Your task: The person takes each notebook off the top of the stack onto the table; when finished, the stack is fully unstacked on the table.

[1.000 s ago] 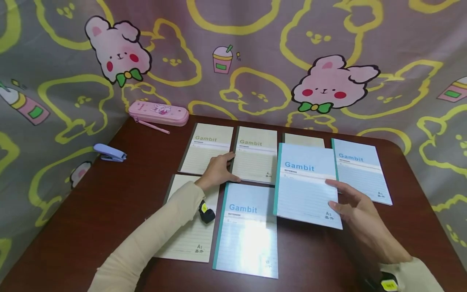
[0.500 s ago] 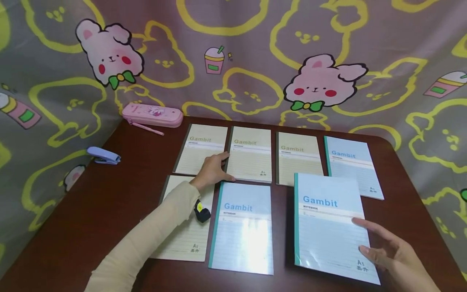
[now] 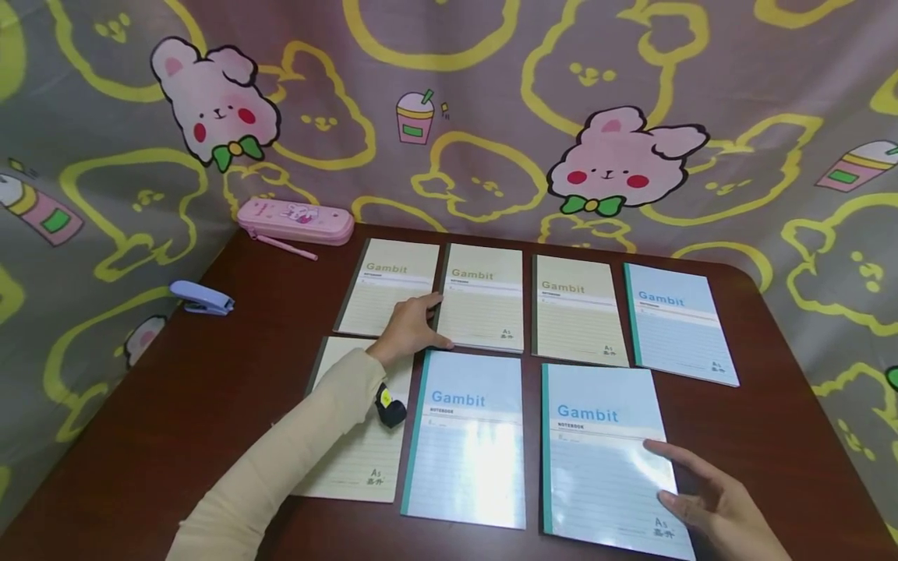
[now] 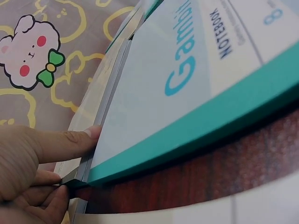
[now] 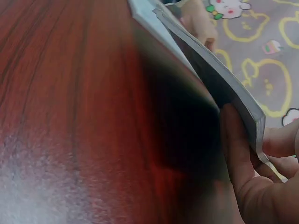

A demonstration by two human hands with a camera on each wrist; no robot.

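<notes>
My right hand (image 3: 722, 510) grips the near right corner of a blue notebook (image 3: 603, 456), fingers on top, thumb under its raised edge; it lies near right on the table (image 3: 210, 389), just beside another blue one (image 3: 466, 436). My left hand (image 3: 410, 327) rests with fingers straight between two beige notebooks (image 3: 389, 284) (image 3: 484, 304) far left.

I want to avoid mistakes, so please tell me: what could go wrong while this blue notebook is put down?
1. The right hand holds the glossy blue Gambit notebook only by its right edge, still tilted; it might slip.
2. It may land against the neighbouring blue notebook, disturbing the row.
</notes>
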